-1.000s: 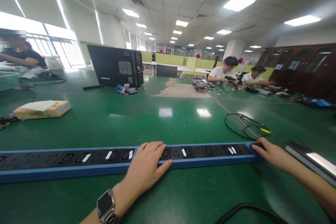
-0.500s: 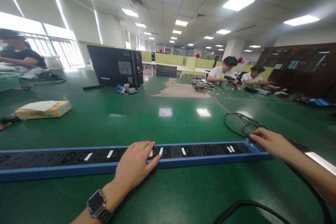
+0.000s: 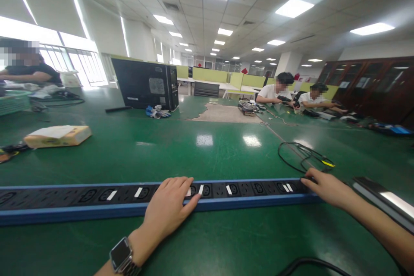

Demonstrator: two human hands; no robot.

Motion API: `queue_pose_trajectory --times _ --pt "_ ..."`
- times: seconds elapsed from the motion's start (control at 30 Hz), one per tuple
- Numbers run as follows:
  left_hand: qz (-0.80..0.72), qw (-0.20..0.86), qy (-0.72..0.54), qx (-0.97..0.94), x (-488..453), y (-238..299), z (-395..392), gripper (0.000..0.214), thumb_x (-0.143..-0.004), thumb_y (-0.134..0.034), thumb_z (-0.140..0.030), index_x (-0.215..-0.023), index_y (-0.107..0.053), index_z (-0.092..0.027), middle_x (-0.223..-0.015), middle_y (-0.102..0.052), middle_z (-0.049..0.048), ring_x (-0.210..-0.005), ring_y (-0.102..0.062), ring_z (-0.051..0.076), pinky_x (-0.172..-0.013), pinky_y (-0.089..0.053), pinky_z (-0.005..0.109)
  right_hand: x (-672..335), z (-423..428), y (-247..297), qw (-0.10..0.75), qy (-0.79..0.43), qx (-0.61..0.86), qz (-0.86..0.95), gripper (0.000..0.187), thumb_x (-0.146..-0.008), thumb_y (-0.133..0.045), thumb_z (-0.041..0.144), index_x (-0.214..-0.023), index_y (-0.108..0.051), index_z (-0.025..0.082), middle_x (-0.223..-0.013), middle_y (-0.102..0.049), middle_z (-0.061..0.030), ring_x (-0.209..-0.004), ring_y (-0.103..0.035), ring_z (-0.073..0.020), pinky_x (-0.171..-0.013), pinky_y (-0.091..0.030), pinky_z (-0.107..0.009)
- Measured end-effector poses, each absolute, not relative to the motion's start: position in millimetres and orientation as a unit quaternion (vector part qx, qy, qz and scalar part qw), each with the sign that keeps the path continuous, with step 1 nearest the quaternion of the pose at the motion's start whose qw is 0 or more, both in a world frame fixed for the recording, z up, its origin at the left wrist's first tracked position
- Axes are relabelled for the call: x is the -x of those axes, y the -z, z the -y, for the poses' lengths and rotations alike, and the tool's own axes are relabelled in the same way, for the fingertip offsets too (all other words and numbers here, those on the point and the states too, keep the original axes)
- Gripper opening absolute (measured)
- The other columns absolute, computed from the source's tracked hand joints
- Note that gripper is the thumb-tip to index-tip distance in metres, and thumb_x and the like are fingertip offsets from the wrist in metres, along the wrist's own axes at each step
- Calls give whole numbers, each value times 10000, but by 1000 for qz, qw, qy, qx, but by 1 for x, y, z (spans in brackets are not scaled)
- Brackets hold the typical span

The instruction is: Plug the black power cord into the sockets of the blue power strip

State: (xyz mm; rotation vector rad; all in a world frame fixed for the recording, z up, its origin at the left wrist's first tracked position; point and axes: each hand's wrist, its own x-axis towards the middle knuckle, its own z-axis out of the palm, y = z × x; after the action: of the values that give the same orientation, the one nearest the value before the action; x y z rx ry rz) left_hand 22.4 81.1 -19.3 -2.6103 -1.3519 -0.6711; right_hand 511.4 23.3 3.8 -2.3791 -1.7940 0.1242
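A long blue power strip (image 3: 246, 202) with black sockets and several white stickers lies across the green table in front of me. My left hand (image 3: 171, 205) is wrapped over its middle, fingers at the far edge and thumb on the near side. At the strip's right end, my right hand (image 3: 325, 186) grips it with bent fingers, and the hand hides that end. A thin black cable (image 3: 293, 168) lies in loops just beyond my right hand, with a yellow tag (image 3: 328, 163) on it.
A thick black cable (image 3: 310, 261) curves at the bottom right. To the left sits a yellow tissue pack (image 3: 60, 136). Farther back stand a black computer case (image 3: 142, 84) and blue-grey gloves (image 3: 158, 112). Co-workers (image 3: 274, 90) sit across the table. A dark flat device (image 3: 381, 198) lies right.
My right hand has shifted slightly left along the end of the strip, uncovering the yellow tag on the cable. The thick cable sits lower in view. My left hand stays on the strip.
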Motion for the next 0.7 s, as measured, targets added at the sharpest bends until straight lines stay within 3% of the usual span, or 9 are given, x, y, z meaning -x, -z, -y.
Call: queue_pose_trajectory --times 0.37,0.7 --pt "453 57 220 862 -23 18 -79 482 -896 -441 -490 -1187 -607 -145 -1152 -654 112 -1062 -580 271 -955 -422 451 -513 -40 -6 4 -31 826 563 393 -835 -387 492 -735 -615 188 -833 -700 -134 -808 -667 -283 -701 -454 -366" --pt "457 54 206 864 -23 16 -79 489 -900 -433 -492 -1201 -603 -145 -1168 -650 115 -1078 -574 271 -966 -412 447 -506 -37 -8 -15 -27 829 558 397 -853 -357 502 -788 -589 186 -894 -695 -147 -860 -666 -286 -745 -461 -386"
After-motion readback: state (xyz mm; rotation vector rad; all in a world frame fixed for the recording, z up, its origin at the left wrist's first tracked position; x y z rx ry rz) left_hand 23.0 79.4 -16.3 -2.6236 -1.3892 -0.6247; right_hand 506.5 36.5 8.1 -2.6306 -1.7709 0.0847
